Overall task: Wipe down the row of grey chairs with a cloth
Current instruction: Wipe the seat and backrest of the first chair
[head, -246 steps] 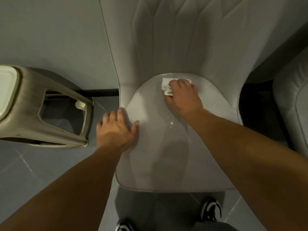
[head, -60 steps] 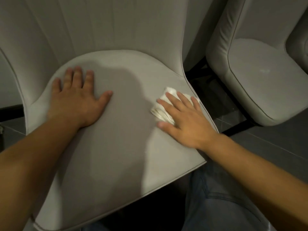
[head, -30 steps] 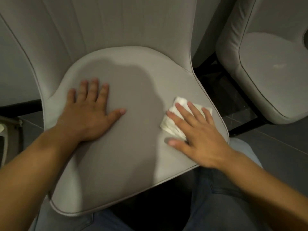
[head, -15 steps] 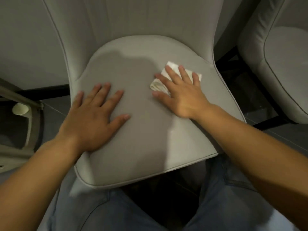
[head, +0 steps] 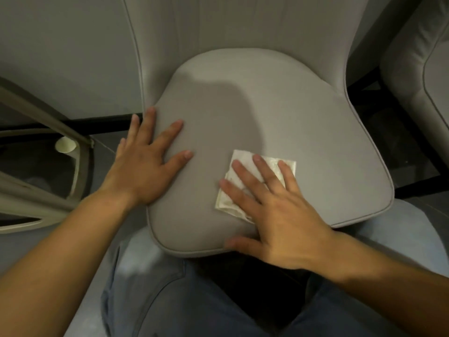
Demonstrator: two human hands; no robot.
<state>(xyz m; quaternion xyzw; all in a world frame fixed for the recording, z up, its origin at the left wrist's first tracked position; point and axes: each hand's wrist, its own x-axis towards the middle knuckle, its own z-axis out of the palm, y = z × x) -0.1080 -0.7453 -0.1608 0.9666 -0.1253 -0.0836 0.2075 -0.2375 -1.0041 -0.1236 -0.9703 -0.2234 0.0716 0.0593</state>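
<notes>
A grey upholstered chair (head: 303, 122) fills the middle of the head view, its seat facing me. A folded white cloth (head: 245, 161) lies on the front half of the seat. My right hand (head: 274, 210) presses flat on the cloth with straight, spread fingers, the thumb near the seat's front edge. My left hand (head: 145, 166) rests flat on the seat's left edge, fingers spread. A second grey chair (head: 422, 69) shows at the far right, cut off by the frame.
A beige plastic bin (head: 36, 186) with an open side stands on the floor to the left, and a paper cup (head: 65, 144) lies inside it. My knees in blue jeans (head: 194, 300) are right below the seat's front edge. Black chair legs cross the tiled floor.
My right hand has slid the cloth from the seat's back right toward the front middle. My left hand has shifted out to the seat's left edge. The view has swung left.
</notes>
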